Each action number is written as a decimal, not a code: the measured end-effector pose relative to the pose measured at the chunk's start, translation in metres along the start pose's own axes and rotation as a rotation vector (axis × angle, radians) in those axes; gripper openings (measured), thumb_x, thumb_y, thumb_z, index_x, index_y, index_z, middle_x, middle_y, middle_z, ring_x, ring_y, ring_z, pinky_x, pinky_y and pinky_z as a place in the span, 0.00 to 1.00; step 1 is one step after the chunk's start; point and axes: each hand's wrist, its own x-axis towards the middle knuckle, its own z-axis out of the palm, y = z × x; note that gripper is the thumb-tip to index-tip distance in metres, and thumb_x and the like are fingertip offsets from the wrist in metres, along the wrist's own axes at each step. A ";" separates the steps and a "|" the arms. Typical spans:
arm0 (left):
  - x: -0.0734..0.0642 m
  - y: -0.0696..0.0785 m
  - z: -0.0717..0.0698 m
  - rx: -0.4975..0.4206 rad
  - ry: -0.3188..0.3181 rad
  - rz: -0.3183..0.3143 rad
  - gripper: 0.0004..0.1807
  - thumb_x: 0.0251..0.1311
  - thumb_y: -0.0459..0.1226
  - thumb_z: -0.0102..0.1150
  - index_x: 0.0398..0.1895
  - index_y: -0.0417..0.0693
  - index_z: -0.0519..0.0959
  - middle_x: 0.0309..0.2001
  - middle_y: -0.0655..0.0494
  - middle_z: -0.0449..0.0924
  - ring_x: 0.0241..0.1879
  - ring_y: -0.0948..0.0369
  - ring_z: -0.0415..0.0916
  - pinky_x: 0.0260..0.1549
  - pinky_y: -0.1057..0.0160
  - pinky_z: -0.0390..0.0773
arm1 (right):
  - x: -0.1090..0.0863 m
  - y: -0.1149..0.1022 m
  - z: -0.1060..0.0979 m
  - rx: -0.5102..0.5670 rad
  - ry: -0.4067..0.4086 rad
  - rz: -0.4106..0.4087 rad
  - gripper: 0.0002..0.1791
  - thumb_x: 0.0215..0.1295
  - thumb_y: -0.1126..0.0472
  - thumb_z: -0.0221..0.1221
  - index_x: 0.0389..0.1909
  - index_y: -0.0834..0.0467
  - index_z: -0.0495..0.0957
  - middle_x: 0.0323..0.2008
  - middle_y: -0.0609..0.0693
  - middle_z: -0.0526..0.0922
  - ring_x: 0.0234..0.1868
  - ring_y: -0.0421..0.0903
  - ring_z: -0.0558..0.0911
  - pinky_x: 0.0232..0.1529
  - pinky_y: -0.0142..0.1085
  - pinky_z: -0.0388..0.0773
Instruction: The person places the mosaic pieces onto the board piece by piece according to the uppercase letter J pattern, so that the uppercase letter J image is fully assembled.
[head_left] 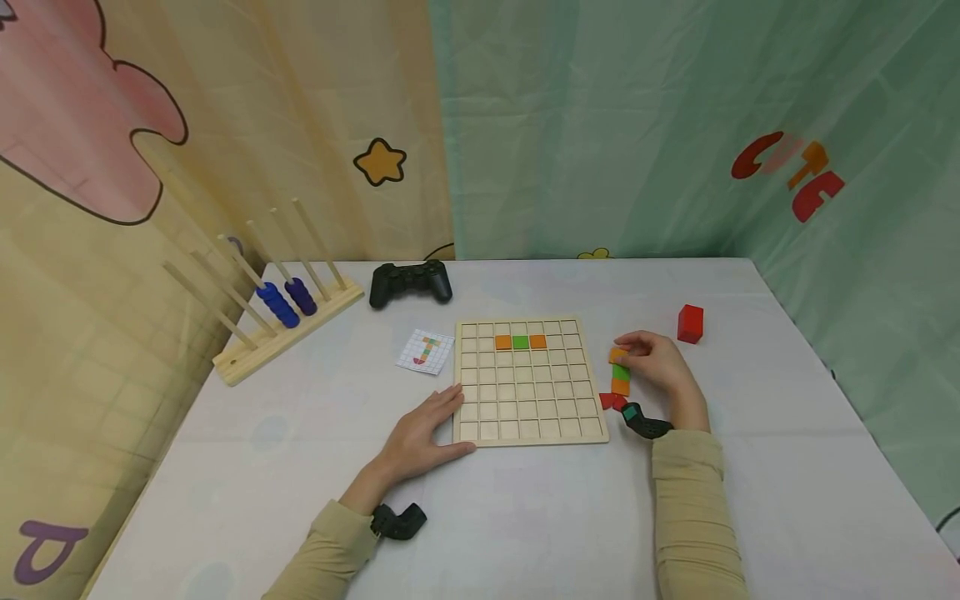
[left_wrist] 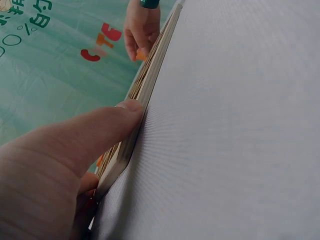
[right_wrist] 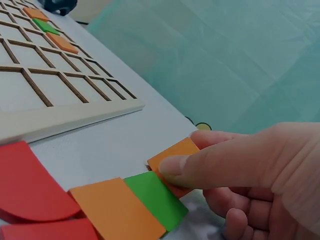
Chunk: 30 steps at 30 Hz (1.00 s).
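Note:
A wooden grid board lies mid-table, with orange, green and orange square tiles in a row near its far edge. Against the board's near left corner rests my left hand, fingers fairly straight along the left side and thumb on the front edge. To the right of the board, my right hand pinches an orange tile between thumb and fingers. That tile touches a green tile, which adjoins another orange tile. Red curved pieces lie beside them, close to the board.
Left of the board is a pattern card. Behind it sits a black game controller. A wooden peg rack with blue and purple beads stands at the far left. A red block is beyond my right hand. Curtains border the table's back.

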 end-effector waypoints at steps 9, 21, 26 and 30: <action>0.000 0.000 0.001 -0.006 0.002 0.006 0.44 0.53 0.59 0.61 0.67 0.41 0.64 0.71 0.57 0.55 0.70 0.55 0.51 0.67 0.55 0.56 | -0.002 -0.016 -0.005 -0.016 -0.080 0.005 0.17 0.58 0.56 0.65 0.43 0.63 0.76 0.37 0.56 0.77 0.39 0.51 0.73 0.37 0.33 0.73; 0.000 -0.001 0.000 0.006 0.014 0.005 0.44 0.53 0.59 0.60 0.67 0.41 0.64 0.71 0.57 0.56 0.69 0.55 0.52 0.66 0.54 0.56 | 0.006 -0.075 0.058 0.012 -0.120 -0.204 0.13 0.62 0.58 0.61 0.44 0.60 0.81 0.42 0.55 0.82 0.43 0.51 0.79 0.46 0.43 0.76; 0.000 -0.001 0.000 -0.005 0.011 0.005 0.44 0.53 0.59 0.61 0.67 0.41 0.64 0.71 0.56 0.56 0.69 0.55 0.52 0.67 0.55 0.56 | 0.003 -0.088 0.081 -0.023 -0.103 -0.273 0.11 0.66 0.62 0.56 0.46 0.59 0.81 0.45 0.54 0.82 0.44 0.50 0.79 0.45 0.43 0.77; 0.000 0.000 -0.001 -0.007 0.008 0.006 0.44 0.53 0.58 0.61 0.67 0.41 0.64 0.71 0.56 0.56 0.69 0.56 0.52 0.67 0.56 0.55 | 0.003 -0.089 0.093 -0.071 -0.085 -0.329 0.10 0.67 0.63 0.56 0.44 0.59 0.82 0.44 0.54 0.81 0.42 0.50 0.79 0.45 0.43 0.77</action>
